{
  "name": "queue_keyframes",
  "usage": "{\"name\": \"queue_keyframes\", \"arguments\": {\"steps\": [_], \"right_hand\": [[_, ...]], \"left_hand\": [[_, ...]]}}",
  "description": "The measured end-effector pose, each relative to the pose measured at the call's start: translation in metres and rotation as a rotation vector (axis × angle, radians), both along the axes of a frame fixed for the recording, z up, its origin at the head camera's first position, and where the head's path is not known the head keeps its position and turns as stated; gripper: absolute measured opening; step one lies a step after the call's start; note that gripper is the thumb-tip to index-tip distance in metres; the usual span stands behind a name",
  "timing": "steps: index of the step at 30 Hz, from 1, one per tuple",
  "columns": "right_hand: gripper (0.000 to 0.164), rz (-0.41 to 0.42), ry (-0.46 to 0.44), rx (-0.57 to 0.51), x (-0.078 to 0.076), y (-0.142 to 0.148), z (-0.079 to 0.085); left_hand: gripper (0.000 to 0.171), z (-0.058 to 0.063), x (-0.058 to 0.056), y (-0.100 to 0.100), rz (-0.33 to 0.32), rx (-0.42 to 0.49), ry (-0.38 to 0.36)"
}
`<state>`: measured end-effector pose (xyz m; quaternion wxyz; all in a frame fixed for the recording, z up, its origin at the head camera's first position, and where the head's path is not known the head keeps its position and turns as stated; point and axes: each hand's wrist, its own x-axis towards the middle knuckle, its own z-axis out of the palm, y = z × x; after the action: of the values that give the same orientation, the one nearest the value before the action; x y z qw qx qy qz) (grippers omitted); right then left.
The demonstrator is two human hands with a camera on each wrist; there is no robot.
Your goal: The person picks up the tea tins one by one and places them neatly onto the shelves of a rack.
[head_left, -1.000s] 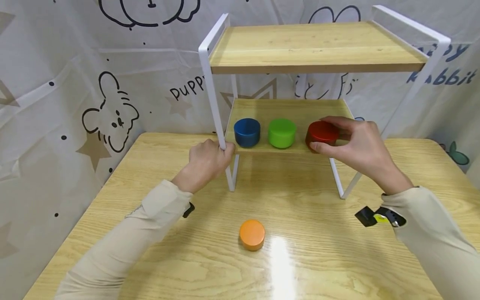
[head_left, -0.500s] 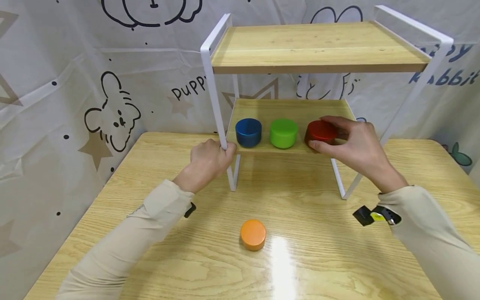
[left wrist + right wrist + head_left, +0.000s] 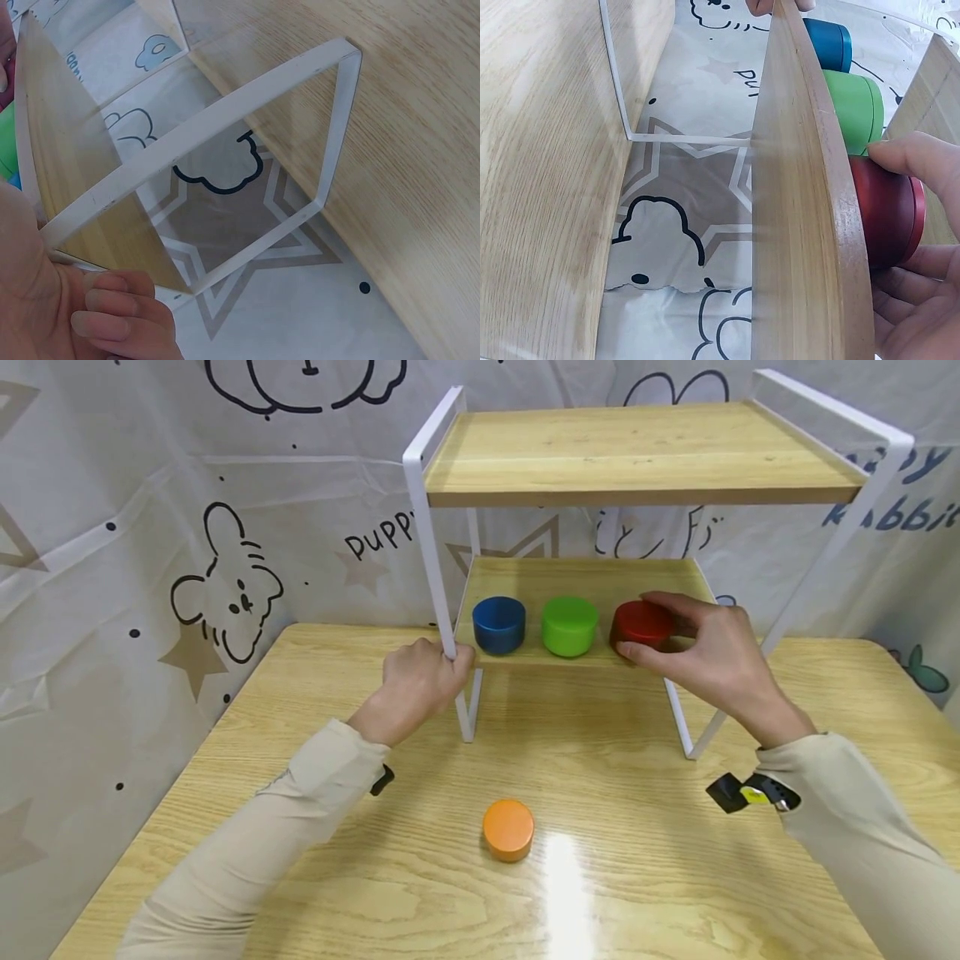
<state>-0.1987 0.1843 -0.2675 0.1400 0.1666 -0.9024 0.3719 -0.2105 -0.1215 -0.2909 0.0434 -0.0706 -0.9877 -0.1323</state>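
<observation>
A pale printed backdrop (image 3: 90,693) is hanging at the far and left sides of a wooden table (image 3: 360,885), which I am viewing remotely through three cameras. At the table's far side a two-tier rack (image 3: 431,552) is standing upright, its white metal frame carrying an upper board (image 3: 645,447) and a lower board (image 3: 592,577).

The left hand (image 3: 420,685) I am following is clenching the rack's left near post, where it is meeting the lower board. The right hand (image 3: 716,652) is grasping the red container (image 3: 643,622), thumb on the near side and fingers behind, at the lower board's right end, close to its near edge.

On that same board the green container (image 3: 570,627) is sitting in the middle and the blue container (image 3: 498,625) at the left, all three lining up apart from one another. Their round tops are hiding any contents from me. The smallest-looking piece, an orange cylinder (image 3: 508,831), is resting upright on the table, well to the near side of the rack.
</observation>
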Motion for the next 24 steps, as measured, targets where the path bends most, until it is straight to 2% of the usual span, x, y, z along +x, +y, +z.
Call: {"name": "queue_keyframes", "arguments": {"steps": [7,20,22,24], "right_hand": [[0.061,-0.001,-0.01,0.003,0.0023,-0.0001,-0.002],[0.065,0.017,-0.01,0.015,0.0019,0.0004,-0.0021],[0.065,0.019,-0.005,0.014,0.0022,0.0005,-0.0021],[0.065,0.022,-0.001,0.013,0.0024,0.0005,-0.002]], "left_hand": [[0.041,-0.0035,0.0012,-0.0004,-0.007,0.007,0.008],[0.04,-0.0011,0.0003,-0.0001,-0.008,0.019,0.012],[0.039,-0.0015,0.0005,-0.0008,-0.024,0.015,0.028],[0.03,-0.0018,0.0015,-0.0025,-0.11,-0.11,0.06]]}}
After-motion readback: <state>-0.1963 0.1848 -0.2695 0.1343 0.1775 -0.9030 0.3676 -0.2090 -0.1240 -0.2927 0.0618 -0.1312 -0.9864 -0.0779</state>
